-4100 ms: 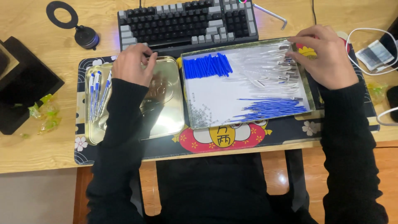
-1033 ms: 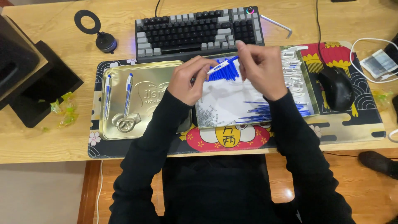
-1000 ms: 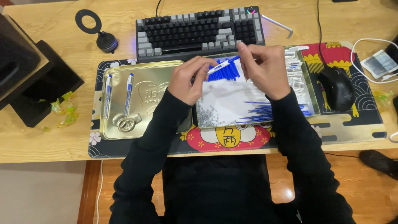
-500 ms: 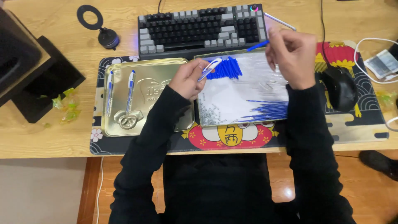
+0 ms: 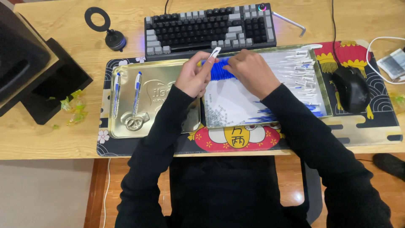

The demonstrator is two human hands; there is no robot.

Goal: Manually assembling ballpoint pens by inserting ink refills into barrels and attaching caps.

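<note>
Left hand (image 5: 193, 78) pinches a white pen barrel (image 5: 214, 52) upright over the tray's (image 5: 320, 90) near-left corner, while my right hand (image 5: 249, 71) curls fingertips-down on the blue cap pile (image 5: 218, 71), parts sorted by kind for easy reach; two finished pens (image 5: 137, 86) lie apart in the gold lid (image 5: 126, 126).

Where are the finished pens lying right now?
The two finished pens lie side by side in the gold tray on the person's left, beside the left hand and below the keyboard.
</note>
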